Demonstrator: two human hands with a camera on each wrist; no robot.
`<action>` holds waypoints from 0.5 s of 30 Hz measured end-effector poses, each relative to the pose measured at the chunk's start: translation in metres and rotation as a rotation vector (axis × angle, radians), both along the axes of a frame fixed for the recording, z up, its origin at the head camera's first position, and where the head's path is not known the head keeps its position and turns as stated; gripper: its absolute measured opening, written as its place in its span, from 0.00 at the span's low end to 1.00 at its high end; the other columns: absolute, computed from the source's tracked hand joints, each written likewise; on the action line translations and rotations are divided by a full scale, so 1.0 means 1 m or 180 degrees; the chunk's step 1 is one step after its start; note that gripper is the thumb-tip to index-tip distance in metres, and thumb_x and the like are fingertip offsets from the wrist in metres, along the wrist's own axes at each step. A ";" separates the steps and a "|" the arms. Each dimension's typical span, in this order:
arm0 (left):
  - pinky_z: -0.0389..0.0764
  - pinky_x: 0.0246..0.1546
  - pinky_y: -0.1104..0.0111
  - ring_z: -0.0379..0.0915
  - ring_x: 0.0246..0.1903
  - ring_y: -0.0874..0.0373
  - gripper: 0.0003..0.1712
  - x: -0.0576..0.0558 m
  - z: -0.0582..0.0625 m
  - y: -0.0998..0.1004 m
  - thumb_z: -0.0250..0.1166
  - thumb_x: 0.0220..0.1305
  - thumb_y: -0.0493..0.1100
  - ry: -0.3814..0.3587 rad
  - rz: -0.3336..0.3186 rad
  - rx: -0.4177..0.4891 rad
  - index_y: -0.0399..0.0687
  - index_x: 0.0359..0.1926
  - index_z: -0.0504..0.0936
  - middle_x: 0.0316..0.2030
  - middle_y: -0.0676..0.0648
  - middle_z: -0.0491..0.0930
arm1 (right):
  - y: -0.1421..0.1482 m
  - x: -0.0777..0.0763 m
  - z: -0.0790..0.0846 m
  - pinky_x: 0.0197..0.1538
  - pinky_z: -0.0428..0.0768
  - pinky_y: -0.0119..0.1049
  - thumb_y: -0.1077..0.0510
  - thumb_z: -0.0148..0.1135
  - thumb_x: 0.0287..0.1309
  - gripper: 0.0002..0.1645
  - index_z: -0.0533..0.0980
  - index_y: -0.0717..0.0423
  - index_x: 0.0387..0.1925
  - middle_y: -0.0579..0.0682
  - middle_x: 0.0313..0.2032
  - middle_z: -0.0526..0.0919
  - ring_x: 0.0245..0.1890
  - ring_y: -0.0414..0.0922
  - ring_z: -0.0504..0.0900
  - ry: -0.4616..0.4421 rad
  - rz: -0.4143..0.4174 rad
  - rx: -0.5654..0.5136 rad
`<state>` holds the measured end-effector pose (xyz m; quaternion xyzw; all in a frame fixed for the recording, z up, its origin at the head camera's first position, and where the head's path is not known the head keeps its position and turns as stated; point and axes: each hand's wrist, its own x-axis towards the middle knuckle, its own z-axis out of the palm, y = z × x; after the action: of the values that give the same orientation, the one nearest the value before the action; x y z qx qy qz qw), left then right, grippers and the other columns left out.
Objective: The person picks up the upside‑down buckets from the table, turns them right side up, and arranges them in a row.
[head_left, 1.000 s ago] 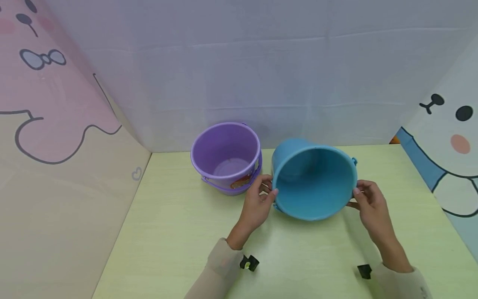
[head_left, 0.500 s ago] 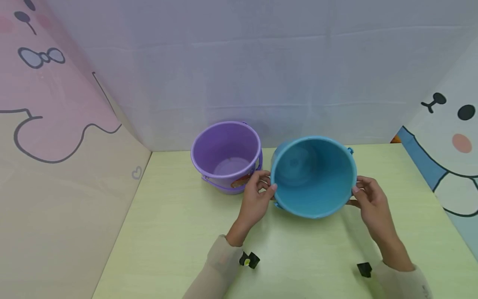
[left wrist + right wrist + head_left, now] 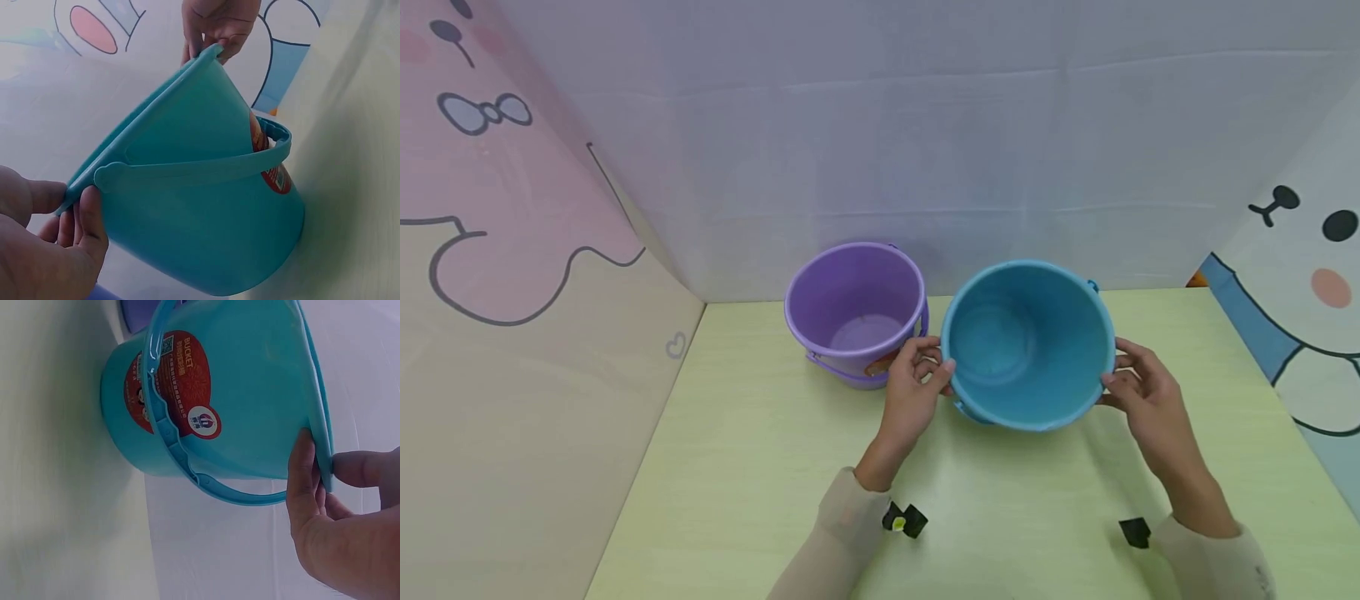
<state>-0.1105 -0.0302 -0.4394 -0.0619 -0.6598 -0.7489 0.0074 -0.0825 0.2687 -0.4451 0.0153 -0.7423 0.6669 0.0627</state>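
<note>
In the head view, a blue plastic bucket [image 3: 1027, 346] is tilted with its mouth toward the camera, at the back of the pale green worktop [image 3: 760, 467]. The left hand [image 3: 912, 392] pinches its rim on one side, and the right hand [image 3: 1138, 392] pinches the opposite side. A purple bucket [image 3: 854, 312] stands upright just beside it, behind the left hand.

The left wrist view shows the blue bucket [image 3: 200, 212] leaning, its base on the worktop [image 3: 356, 156], thumb and fingers of the left hand [image 3: 44, 244] closed on the rim, and its handle lying against the wall.

The right wrist view shows the right hand [image 3: 337, 519] gripping the rim, thumb inside, above a red label [image 3: 172, 381] on the bucket's side.
</note>
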 end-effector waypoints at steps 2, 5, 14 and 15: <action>0.85 0.35 0.72 0.76 0.34 0.63 0.20 0.000 0.001 0.001 0.63 0.73 0.27 -0.0039 0.0015 0.0019 0.28 0.62 0.74 0.45 0.41 0.76 | 0.000 -0.001 0.001 0.41 0.87 0.25 0.64 0.56 0.78 0.28 0.66 0.59 0.75 0.44 0.49 0.77 0.42 0.32 0.85 0.0010 0.0000 -0.0038; 0.87 0.40 0.68 0.78 0.37 0.62 0.23 0.000 0.002 0.001 0.64 0.71 0.26 -0.0093 0.0013 0.0035 0.29 0.65 0.74 0.47 0.41 0.77 | 0.000 -0.003 0.002 0.41 0.87 0.25 0.64 0.56 0.78 0.29 0.65 0.61 0.76 0.45 0.49 0.77 0.42 0.32 0.85 0.0021 0.0001 -0.0087; 0.84 0.40 0.72 0.80 0.43 0.55 0.37 -0.003 0.006 0.005 0.67 0.61 0.22 -0.0256 -0.0021 0.0120 0.35 0.71 0.74 0.55 0.31 0.76 | 0.004 -0.010 0.009 0.42 0.86 0.24 0.61 0.54 0.80 0.31 0.62 0.63 0.78 0.45 0.50 0.75 0.43 0.32 0.83 -0.0049 -0.0028 0.0103; 0.84 0.40 0.72 0.79 0.44 0.54 0.37 -0.004 0.006 0.005 0.67 0.61 0.22 -0.0280 -0.0028 0.0148 0.36 0.72 0.73 0.56 0.30 0.75 | 0.004 -0.011 0.010 0.42 0.86 0.24 0.61 0.53 0.81 0.31 0.62 0.63 0.78 0.44 0.50 0.75 0.43 0.32 0.83 -0.0066 -0.0036 0.0166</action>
<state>-0.1142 -0.0250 -0.4331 -0.0315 -0.6416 -0.7660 -0.0234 -0.0938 0.2731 -0.4351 0.0058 -0.7601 0.6471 0.0583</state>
